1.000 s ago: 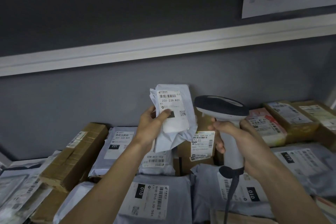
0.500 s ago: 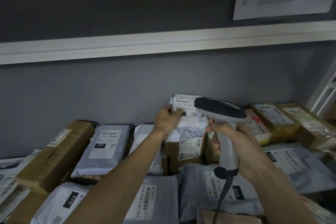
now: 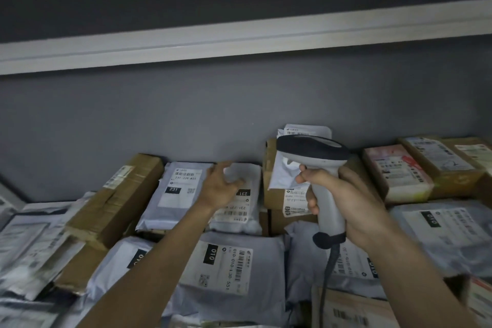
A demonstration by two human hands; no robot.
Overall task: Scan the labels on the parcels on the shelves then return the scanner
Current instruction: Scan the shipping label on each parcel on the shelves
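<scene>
Head view shows the right hand [image 3: 343,205] wrapped around the grip of the scanner [image 3: 319,168], forefinger near the trigger, its cord hanging below the fist. The left hand [image 3: 221,186] hovers with fingers spread and holding nothing, just above a grey mailer [image 3: 239,194] whose label lies upside down. Beyond the scanner's nose a white parcel [image 3: 287,173] leans on a brown box [image 3: 274,200]. The risk, as judged: the reaching fingers may cover that inverted barcode, or the scanner may read a neighbouring label instead.
</scene>
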